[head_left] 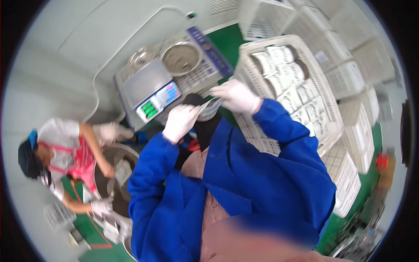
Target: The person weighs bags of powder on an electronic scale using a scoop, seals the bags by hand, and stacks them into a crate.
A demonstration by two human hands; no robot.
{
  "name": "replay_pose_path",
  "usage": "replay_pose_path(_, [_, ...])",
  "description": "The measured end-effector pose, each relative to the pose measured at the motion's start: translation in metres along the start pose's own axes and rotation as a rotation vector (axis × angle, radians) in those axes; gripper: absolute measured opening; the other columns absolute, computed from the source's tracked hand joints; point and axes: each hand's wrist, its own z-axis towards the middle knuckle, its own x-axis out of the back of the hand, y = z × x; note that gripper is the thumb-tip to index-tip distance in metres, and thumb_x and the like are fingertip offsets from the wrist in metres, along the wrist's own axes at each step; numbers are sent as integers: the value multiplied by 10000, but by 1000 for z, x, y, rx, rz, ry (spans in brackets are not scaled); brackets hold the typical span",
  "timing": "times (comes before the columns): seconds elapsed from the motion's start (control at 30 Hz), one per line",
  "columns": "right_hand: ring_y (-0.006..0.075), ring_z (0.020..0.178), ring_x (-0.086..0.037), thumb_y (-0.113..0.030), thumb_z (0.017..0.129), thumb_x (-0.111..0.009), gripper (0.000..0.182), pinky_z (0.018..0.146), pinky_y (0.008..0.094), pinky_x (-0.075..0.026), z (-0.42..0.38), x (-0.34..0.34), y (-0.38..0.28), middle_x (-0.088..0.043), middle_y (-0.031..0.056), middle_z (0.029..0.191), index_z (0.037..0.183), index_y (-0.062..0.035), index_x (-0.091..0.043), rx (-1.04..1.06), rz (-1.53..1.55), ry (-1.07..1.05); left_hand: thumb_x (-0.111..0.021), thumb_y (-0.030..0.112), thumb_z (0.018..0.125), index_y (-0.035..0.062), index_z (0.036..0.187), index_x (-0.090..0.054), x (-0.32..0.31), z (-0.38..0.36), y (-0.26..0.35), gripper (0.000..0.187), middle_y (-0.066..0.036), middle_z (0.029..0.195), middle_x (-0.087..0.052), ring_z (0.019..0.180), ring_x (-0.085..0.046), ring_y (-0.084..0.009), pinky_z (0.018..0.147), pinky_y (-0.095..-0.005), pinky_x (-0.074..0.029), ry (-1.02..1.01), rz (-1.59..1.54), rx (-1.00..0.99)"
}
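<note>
Between my gloved hands, in front of my body, is a small bag (210, 112) with whitish and clear parts. My left hand (180, 122) pinches one side of its upper edge. On the other side, the fingers of my right hand (237, 96) are closed on the same edge. The bag hangs tilted over my dark-clad legs; its contents cannot be made out. Beyond my hands stands a digital scale (148, 85) with a bare metal pan. Beside it is a round metal bowl (198, 53) holding grey-brown loose material.
At right stands a white plastic crate (244, 56) of labelled packets (290, 74), with stacked crates (349, 144) behind it. At left, a co-worker in a pink apron (72, 155) holds a bag over a large round vat (114, 146). A clear bowl (142, 56) sits behind the scale.
</note>
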Motion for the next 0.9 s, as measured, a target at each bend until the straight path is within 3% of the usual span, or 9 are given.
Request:
replay_pose_path(0.07, [363,845,-672,-159,750,-699,194,735,467,-540,12,-2,-21,-672,150,848,922,-72,-683,-19,-7,-80,-691,129,859,70,970,-702,-3,10,8,126,-93,791,-652,758,-656,-293,709,-401,-531,-2,-22,-29])
replay_pose_path(0.1, [338,812,-676,-180,760,-690,123,739,445,-540,19,-2,-33,-662,116,787,828,-78,-684,-6,-44,-220,-693,124,866,70,956,-701,-5,14,12,105,-93,788,-651,749,-654,-295,699,-404,-530,3,-39,-32])
replay_pose_path(0.17, [231,818,-690,-201,744,-669,69,755,363,-522,11,-31,-31,-682,20,781,733,-133,-676,104,-241,-52,-706,107,872,69,929,-700,-4,20,13,69,-93,772,-645,718,-649,-296,668,-408,-525,32,-52,-44])
replay_pose_path(0.37, [214,821,-663,-214,789,-663,61,766,349,-490,-3,-38,-17,-647,15,775,782,-153,-659,151,-295,31,-759,68,833,54,956,-724,-3,18,12,128,-92,723,-642,622,-631,-288,586,-399,-503,39,7,-79])
replay_pose_path(0.53, [242,835,-679,-252,838,-672,119,763,383,-504,-37,-22,27,-675,27,784,784,-148,-650,4,-272,90,-767,71,843,52,965,-754,-5,5,3,124,-115,756,-693,646,-661,-311,598,-407,-522,64,-15,-21])
replay_pose_path(0.6, [245,851,-686,-238,834,-669,110,745,409,-523,-57,-18,51,-693,34,828,823,-128,-661,-163,-463,-75,-740,73,872,28,960,-763,-3,-4,0,101,-140,806,-723,700,-696,-324,637,-410,-546,65,-82,73])
replay_pose_path(0.77, [331,955,-682,-163,874,-683,162,843,451,-542,-56,5,6,-715,89,962,1030,-126,-707,-183,42,392,-711,81,899,10,915,-744,-4,-5,-1,79,-180,774,-695,708,-689,-361,633,-427,-530,57,-175,133])
replay_pose_path(0.8, [308,987,-683,-179,861,-680,184,890,438,-531,-51,3,-5,-717,101,1005,1027,-111,-724,-196,-1,381,-710,83,901,10,913,-743,-5,-2,2,81,-181,773,-697,713,-690,-362,636,-425,-530,43,-185,122])
replay_pose_path(0.9, [293,933,-682,-241,851,-674,150,841,434,-529,-47,-20,9,-714,80,942,901,-110,-726,-129,19,133,-697,95,910,19,992,-766,1,4,6,132,-171,862,-733,775,-715,-354,695,-420,-556,-27,-197,165])
